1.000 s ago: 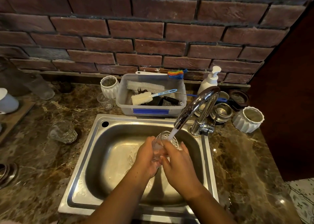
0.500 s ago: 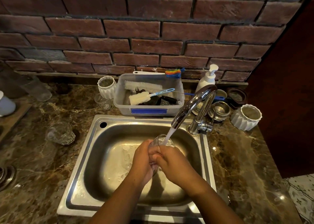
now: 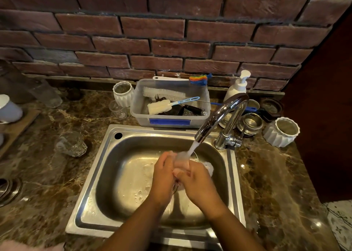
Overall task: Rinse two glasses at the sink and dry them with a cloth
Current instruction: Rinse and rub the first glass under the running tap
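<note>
We hold one glass (image 3: 181,162) over the middle of the steel sink (image 3: 99,174), right under the running water (image 3: 191,148) from the curved tap (image 3: 219,117). Our left hand (image 3: 163,176) wraps around the glass from the nine o'clock side, fingers closed on it. Our right hand (image 3: 198,182) presses in from the three o'clock side, so the two hands meet around the glass and hide most of it. Motion blur and the water make its tilt hard to tell.

The second glass (image 3: 71,144) sits on the marble counter (image 3: 43,174), at nine o'clock from the sink and well apart from our hands. It looks to lie on its side, though we cannot be sure.

At twelve o'clock from the sink, touching its rim, stands a clear plastic tub (image 3: 170,121) holding white brushes (image 3: 160,106). A white ribbed cup (image 3: 122,93) stands just beside the tub at its nine o'clock side, and a small clear cup (image 3: 118,109) stands in front of that. A white soap pump (image 3: 238,86) stands behind the tap, near the brick wall (image 3: 171,31). Another white ribbed cup (image 3: 282,131) sits at two o'clock from the sink, beside some steel bowls (image 3: 251,123).
</note>
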Available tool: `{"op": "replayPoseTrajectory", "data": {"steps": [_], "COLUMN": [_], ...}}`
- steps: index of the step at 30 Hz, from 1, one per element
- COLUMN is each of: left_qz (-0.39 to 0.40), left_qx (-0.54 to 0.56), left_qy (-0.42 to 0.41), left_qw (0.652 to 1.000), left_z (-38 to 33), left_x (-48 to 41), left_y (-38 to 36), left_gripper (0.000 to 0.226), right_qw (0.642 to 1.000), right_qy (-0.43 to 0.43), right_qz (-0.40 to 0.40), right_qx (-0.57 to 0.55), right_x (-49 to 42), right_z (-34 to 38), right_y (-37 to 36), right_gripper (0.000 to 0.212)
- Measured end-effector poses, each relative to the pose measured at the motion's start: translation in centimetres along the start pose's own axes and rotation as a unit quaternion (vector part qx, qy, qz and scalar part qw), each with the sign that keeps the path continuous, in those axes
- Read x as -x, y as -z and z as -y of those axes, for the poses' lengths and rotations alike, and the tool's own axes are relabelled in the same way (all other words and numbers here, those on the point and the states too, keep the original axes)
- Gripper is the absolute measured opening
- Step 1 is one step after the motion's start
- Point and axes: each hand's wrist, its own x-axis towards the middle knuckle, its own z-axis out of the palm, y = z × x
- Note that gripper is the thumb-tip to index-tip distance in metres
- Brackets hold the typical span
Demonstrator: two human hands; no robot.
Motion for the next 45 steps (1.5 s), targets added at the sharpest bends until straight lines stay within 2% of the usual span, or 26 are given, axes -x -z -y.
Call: {"op": "replayPoseTrajectory", "data": {"steps": [2, 4, 6, 8, 9, 11, 12, 13, 15, 17, 19, 20, 22, 24, 26, 27, 29, 31, 33, 34, 35, 37, 39, 41, 43, 45], "left_qz": [0.047, 0.103, 0.111, 0.084, 0.059, 0.008, -0.006, -0.012, 0.01, 0.081, 0.121, 0.115, 0.07, 0.005, -0.014, -0.004, 0.041, 0.057, 0.069, 0.08, 0.085, 0.063, 0.004, -0.022, -0.01, 0.035], "left_qx": [0.03, 0.068, 0.075, 0.096, 0.09, 0.064, 0.054, 0.05, 0.058, 0.088, 0.094, 0.09, 0.078, 0.061, 0.047, 0.042, 0.048, 0.065, 0.089, 0.101, 0.117, 0.155, 0.141, 0.09, 0.049, 0.038], "left_qy": [0.109, 0.252, 0.295, 0.238, 0.175, 0.045, 0.015, 0.017, 0.082, 0.223, 0.296, 0.292, 0.209, 0.09, 0.026, 0.021, 0.057, 0.156, 0.268, 0.294, 0.292, 0.223, 0.105, 0.027, 0.019, 0.097], "left_qw": [0.992, 0.96, 0.946, 0.963, 0.979, 0.997, 0.998, 0.999, 0.995, 0.968, 0.943, 0.945, 0.972, 0.994, 0.998, 0.999, 0.996, 0.984, 0.957, 0.947, 0.945, 0.96, 0.984, 0.995, 0.999, 0.994], "left_z": [-1.2, -2.8, -3.3, -2.6, -2.0, -0.6, 0.1, 0.4, -0.3, -1.9, -2.7, -2.6, -1.3, 0.3, 1.3, 1.4, 0.7, -0.8, -2.0, -2.4, -2.3, -1.4, -0.1, 0.7, 0.7, -0.6], "left_x": [-0.8, -1.1, -1.3, -1.1, -1.0, -0.5, -0.3, -0.2, -0.4, -0.9, -1.3, -1.4, -1.3, -0.7, -0.1, 0.2, 0.2, -0.4, -1.1, -1.2, -1.4, -1.4, -1.0, -0.5, -0.4, -0.9], "left_y": [1.1, 1.8, 1.9, 1.5, 1.1, 0.1, -0.3, -0.4, 0.0, 0.6, 1.1, 1.0, 0.5, 0.0, -0.1, 0.1, 0.6, 1.1, 1.4, 1.4, 1.3, 0.8, 0.0, -0.5, -0.3, 0.4], "left_gripper": [0.041, 0.037, 0.03, 0.023, 0.021, 0.024, 0.027, 0.03, 0.034, 0.028, 0.021, 0.019, 0.019, 0.023, 0.027, 0.029, 0.035, 0.037, 0.028, 0.022, 0.017, 0.014, 0.023, 0.026, 0.027, 0.029], "right_qw": [0.987, 0.928, 0.891, 0.908, 0.935, 0.988, 0.996, 0.997, 0.987, 0.945, 0.906, 0.903, 0.932, 0.983, 0.999, 0.999, 0.999, 0.984, 0.934, 0.91, 0.899, 0.918, 0.974, 0.998, 0.998, 0.991], "right_qy": [0.076, 0.181, 0.232, 0.212, 0.169, 0.067, 0.035, 0.028, 0.076, 0.162, 0.219, 0.229, 0.204, 0.117, 0.035, 0.019, 0.039, 0.113, 0.195, 0.218, 0.228, 0.211, 0.133, 0.045, 0.036, 0.094], "right_qz": [0.036, 0.084, 0.115, 0.094, 0.067, 0.007, -0.012, -0.014, 0.032, 0.089, 0.113, 0.114, 0.09, 0.036, -0.018, -0.026, -0.005, 0.045, 0.092, 0.104, 0.106, 0.083, 0.024, -0.037, -0.043, 0.013], "right_qx": [0.139, 0.315, 0.373, 0.348, 0.304, 0.14, 0.081, 0.065, 0.135, 0.271, 0.344, 0.345, 0.286, 0.136, 0.003, -0.023, -0.001, 0.127, 0.286, 0.336, 0.357, 0.326, 0.184, 0.032, 0.005, 0.091], "right_x": [0.4, 0.3, 0.2, 0.2, 0.3, 0.2, 0.1, 0.1, 0.5, 0.6, 0.3, 0.2, 0.3, 0.4, 0.3, 0.2, 0.3, 0.7, 0.2, 0.0, -0.3, -0.4, -0.4, -0.6, -1.0, -0.7], "right_z": [-0.5, -0.7, -0.3, 0.2, 0.3, 0.4, 0.3, 0.2, -0.2, -0.9, -1.7, -2.0, -2.1, -1.9, -1.8, -1.7, -1.9, -2.1, -2.4, -2.4, -2.2, -1.8, -1.3, -1.2, -1.3, -1.6], "right_y": [0.2, 1.0, 1.7, 1.5, 1.1, 0.0, -0.4, -0.4, 0.2, 1.3, 2.3, 2.5, 2.1, 1.0, -0.1, -0.4, -0.6, 0.0, 1.0, 1.4, 1.6, 1.3, 0.3, -0.7, -0.8, 0.1], "right_gripper": [0.019, 0.022, 0.025, 0.024, 0.021, 0.018, 0.019, 0.021, 0.021, 0.022, 0.023, 0.021, 0.015, 0.016, 0.021, 0.021, 0.02, 0.022, 0.026, 0.027, 0.029, 0.023, 0.022, 0.027, 0.026, 0.025]}}
